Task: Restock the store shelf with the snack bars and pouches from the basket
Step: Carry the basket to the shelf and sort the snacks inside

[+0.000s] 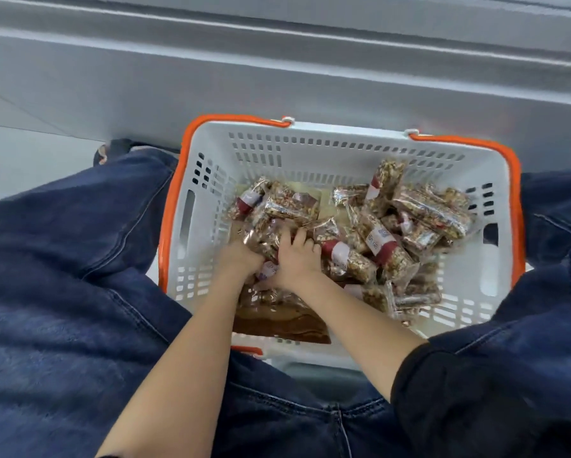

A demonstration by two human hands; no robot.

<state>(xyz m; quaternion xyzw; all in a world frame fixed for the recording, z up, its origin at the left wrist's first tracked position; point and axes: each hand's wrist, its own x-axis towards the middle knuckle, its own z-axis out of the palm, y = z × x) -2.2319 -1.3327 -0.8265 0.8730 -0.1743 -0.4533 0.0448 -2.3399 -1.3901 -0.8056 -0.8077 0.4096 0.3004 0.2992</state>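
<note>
— Since the person is crouched with a knee on each side of it, that white plastic basket with the orange rim (pixel 191 200) sits right in front of them. Why put it there?

— So both arms can reach in, I think. Look, the left hand (pixel 241 259) and the right hand (pixel 297 256) are close together near the basket's left side, down in the pile of clear-wrapped nut snack bars with red labels (pixel 386 233).

— Are they holding any?

— The right hand's fingers curl over some bars and seem to grip them. The left hand's fingers are buried in the pile, so I cannot tell what it holds.

— What's that brown flat thing at the near wall of the basket?

— A brown pouch (pixel 277 322), under the arms.

— Where do the bars go?

— On the grey metal shelf (pixel 310 77) just past the basket's far wall. None are there yet, so the job looks barely started.

— Is there room to lift out?

— Yes, the basket top is open. The tall walls and orange handles could catch a wrist.
</note>
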